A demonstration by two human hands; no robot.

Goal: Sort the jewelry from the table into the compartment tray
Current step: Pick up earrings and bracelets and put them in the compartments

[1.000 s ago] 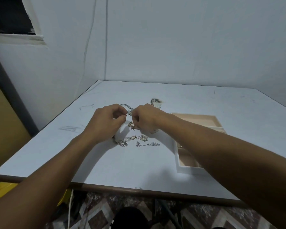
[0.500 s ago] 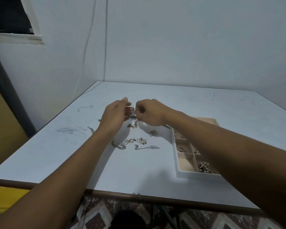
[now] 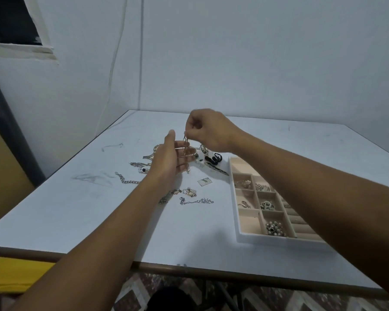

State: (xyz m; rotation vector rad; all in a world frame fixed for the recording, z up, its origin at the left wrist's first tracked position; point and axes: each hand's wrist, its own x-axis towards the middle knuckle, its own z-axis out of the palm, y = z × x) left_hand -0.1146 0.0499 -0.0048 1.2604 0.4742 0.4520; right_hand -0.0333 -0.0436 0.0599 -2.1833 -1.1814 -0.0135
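My right hand [image 3: 209, 131] is raised above the table and pinches the top end of a thin gold chain [image 3: 185, 149], which hangs straight down. My left hand [image 3: 171, 160] is held open just left of the chain, palm facing it, fingers straight behind the hanging links. Loose jewelry lies on the white table [image 3: 76, 209]: a silver link chain [image 3: 127, 180], small charms [image 3: 189, 191], a thin silver bracelet [image 3: 197, 201] and dark pieces [image 3: 213, 158]. The compartment tray [image 3: 245, 237] sits at the right, partly hidden by my right forearm, with several pieces in its cells.
The table's front edge [image 3: 189, 269] runs close below my arms. Walls meet in a corner behind the table's far left. A small clear packet [image 3: 204, 181] lies between the jewelry pile and the tray. Something yellow [image 3: 14, 272] shows below the table at the left.
Both hands rose from the pile. My right hand lifted the gold chain upward, and my left hand let go and opened beside it.
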